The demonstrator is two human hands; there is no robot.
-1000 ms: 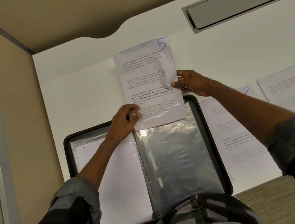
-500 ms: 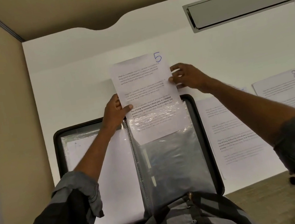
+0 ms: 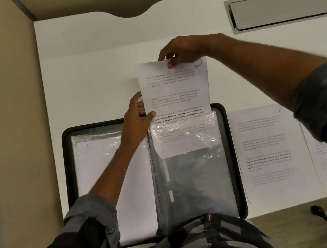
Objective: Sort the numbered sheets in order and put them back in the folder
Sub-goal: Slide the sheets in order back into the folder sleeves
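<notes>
Right hand [image 3: 181, 49], arm outstretched, pinches the top of a printed white paper sheet [image 3: 175, 97]; left hand [image 3: 137, 121] grips its side.

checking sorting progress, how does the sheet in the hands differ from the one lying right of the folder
The held sheet is pinched by the right hand at its top and the left hand at its side; the loose sheet lies unheld. The held sheet's lower part is inside the clear sleeve; the loose sheet lies flat on the table. Both are white with printed paragraphs.

Dim – soft blur, sleeve glare, warped edges
</notes>
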